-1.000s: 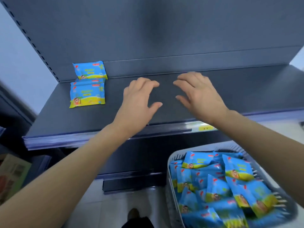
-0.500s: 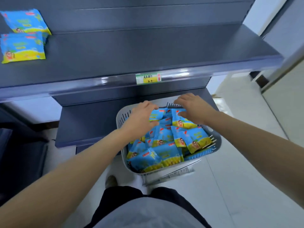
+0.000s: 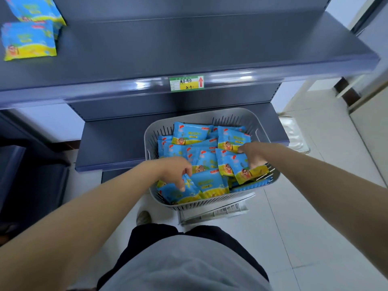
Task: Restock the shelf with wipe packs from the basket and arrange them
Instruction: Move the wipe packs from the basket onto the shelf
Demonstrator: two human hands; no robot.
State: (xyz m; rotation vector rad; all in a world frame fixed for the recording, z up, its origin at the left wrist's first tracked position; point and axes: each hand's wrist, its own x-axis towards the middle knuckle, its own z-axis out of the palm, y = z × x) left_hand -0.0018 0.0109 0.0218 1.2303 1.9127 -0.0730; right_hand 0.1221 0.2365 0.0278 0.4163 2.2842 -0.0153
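Compared with half a second ago, both hands have moved from the far side of the basket (image 3: 159, 131) towards its near half, and the fingers have gone from resting on the load to closing on single packs. The left hand (image 3: 176, 171) has its fingers curled downward and pinches the top edge of the near-left pack (image 3: 178, 193) at 7 o'clock in the basket. The right hand (image 3: 254, 154) grips the tilted pack (image 3: 249, 174) at 3 o'clock, against the basket wall. The two shelf packs (image 3: 29, 40) are unchanged at 10 o'clock in the view.

The basket stands on a low support in front of the lower shelf (image 3: 113, 141), above a pale tiled floor (image 3: 315, 185). The upper shelf (image 3: 189, 49) spans the top of the view. A price label (image 3: 186, 83) sits on its front rail at 12 o'clock.

The basket is light grey plastic, rounded-rectangular, with slotted walls. The loose wipe packs (image 3: 191, 133) are flat, glossy blue-and-yellow film pouches, piled and overlapping. Both shelves are dark grey, matte and flat.
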